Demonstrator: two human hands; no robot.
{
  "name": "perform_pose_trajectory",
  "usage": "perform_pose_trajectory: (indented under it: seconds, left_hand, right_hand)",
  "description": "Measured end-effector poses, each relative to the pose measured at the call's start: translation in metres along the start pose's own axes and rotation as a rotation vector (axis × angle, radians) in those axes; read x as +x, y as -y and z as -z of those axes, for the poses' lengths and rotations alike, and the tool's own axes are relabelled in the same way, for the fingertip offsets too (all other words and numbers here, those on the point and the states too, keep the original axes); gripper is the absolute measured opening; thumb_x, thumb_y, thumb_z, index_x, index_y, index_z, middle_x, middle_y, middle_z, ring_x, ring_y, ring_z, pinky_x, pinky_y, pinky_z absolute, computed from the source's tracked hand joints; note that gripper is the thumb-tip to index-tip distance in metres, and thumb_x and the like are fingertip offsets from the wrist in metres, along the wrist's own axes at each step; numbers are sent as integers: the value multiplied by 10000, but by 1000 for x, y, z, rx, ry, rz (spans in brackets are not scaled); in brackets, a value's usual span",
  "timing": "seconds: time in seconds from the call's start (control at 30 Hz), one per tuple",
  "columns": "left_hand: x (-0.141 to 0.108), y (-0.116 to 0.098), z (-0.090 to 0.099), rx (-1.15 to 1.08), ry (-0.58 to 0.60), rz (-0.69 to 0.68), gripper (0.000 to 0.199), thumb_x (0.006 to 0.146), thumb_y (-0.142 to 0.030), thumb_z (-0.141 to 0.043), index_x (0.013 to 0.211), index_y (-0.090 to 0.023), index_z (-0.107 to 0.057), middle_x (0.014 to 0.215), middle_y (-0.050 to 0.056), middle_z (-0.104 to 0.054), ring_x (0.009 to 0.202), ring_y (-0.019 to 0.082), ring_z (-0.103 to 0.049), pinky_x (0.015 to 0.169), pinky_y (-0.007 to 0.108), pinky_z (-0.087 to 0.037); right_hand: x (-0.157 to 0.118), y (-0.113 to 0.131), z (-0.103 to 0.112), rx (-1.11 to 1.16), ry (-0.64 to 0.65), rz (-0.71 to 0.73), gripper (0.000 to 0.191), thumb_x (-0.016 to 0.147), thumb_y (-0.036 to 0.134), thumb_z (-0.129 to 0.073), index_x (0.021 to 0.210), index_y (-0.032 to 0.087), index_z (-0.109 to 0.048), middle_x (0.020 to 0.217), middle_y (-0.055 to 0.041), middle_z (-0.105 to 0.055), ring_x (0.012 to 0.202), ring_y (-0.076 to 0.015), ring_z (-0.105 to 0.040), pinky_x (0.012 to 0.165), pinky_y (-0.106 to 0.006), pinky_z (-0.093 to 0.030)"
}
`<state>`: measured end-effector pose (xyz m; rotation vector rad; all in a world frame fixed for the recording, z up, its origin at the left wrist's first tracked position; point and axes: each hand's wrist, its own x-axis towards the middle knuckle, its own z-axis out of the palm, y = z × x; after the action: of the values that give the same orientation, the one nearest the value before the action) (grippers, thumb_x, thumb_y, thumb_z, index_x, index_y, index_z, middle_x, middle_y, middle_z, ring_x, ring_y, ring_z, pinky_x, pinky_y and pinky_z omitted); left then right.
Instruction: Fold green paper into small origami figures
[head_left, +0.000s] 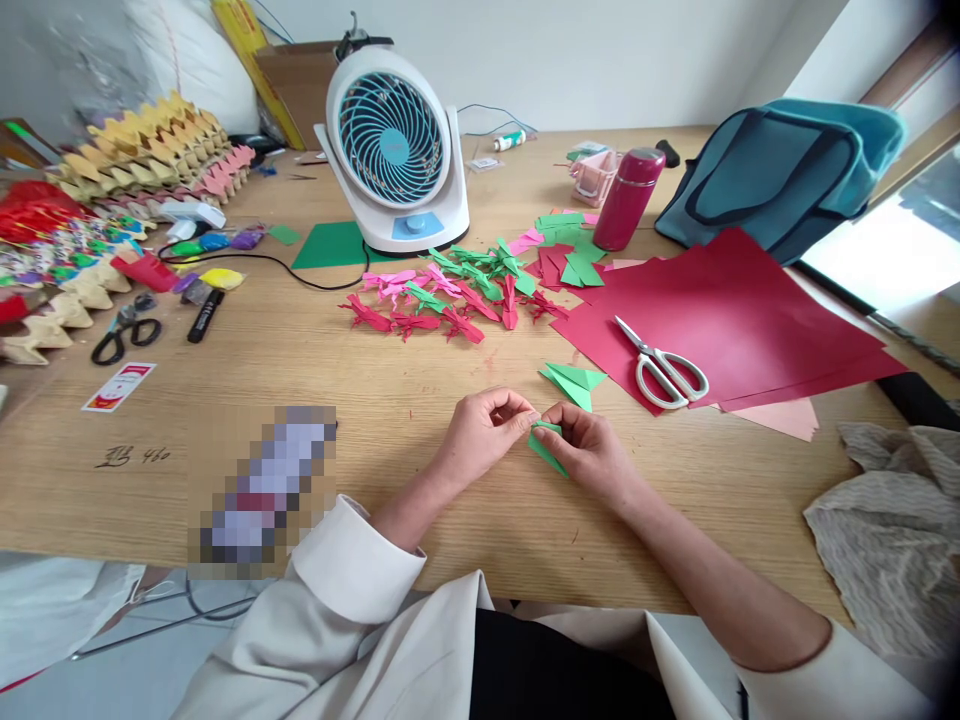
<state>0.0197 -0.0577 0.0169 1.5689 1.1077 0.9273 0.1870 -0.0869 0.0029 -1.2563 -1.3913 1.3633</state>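
Note:
A small piece of folded green paper (550, 450) is pinched between my two hands above the table's front middle. My left hand (487, 430) grips its upper left tip with thumb and fingertips. My right hand (589, 450) has the thumb laid over the paper and the fingers curled behind it. Just beyond my hands lies another folded green paper piece (574, 382) with pointed flaps. Farther back, several folded paper figures in green, pink and red (461, 290) lie in a cluster.
White-handled scissors (671, 378) rest on red paper sheets (742, 310) at the right. Behind stand a fan (394, 150), a red flask (628, 200) and a blue bag (780, 170). Black-handled scissors (124, 335) and a blurred-out object (270, 490) lie left. A crumpled cloth (885, 530) is at the right edge.

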Motion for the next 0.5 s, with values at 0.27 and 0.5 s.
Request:
perform_pose_trajectory:
  seconds: [0.27,0.5]
  left_hand:
    - [1,-1,2,-4,9,27,165,794,-294,-666,752,-135,-676,725,15,-653,668,116,-557,633,230,-429]
    - [5,2,6,-223,99,158,218,739,-337,-714,711,-135,-638,663,-23,-587,632,87,-492,619,219,-380]
  right_hand:
    - [0,1,0,-12,7,9,305,804,471,-679,801,184,-575,616,51,-411,552,-104,-314,509,-278,-237]
    - [-2,0,0,-68,15,25,301,840,474,-637,806,183,-569,645,37,-441,569,-106,-330,528,-280,-260]
